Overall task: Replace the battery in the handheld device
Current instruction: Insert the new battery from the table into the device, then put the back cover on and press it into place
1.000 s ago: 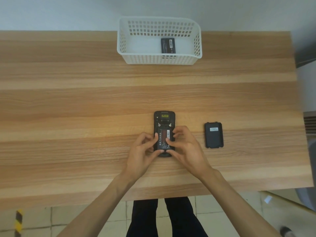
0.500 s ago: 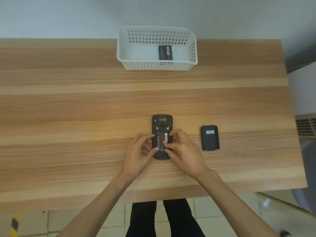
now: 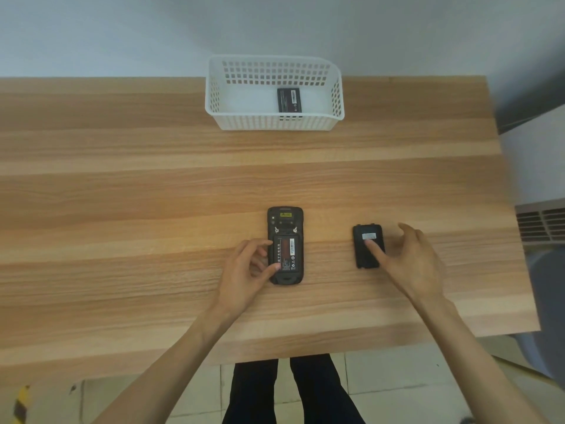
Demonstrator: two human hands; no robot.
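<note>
Right of handheld device (image 3: 285, 245): back cover (image 3: 368, 246) flat on table (image 3: 122, 209), right hand (image 3: 403, 258) spread wide, fingertips touching it. Left hand (image 3: 244, 270) loosely open, steadies device; battery (image 3: 286, 254) seated. Advice: pinch cover by long edges, align tabs first.

1. My table (image 3: 122, 185) is light wood, striped lengthwise in paler and darker tan bands of grain.
2. The basket (image 3: 275, 122) I see is white plastic, its walls pierced by a regular grid of small square holes.
3. In it lies a black battery (image 3: 289, 100) with white print and a small pale label.
4. The handheld device (image 3: 285, 221) is black, with a yellow sticker near its top.
5. Its fitted battery (image 3: 286, 253) is black with a reddish-brown panel and white lettering.
6. The back cover (image 3: 367, 240) is black, carrying a small grey-white label.
7. My floor tiles (image 3: 195, 396) are pale beige.
</note>
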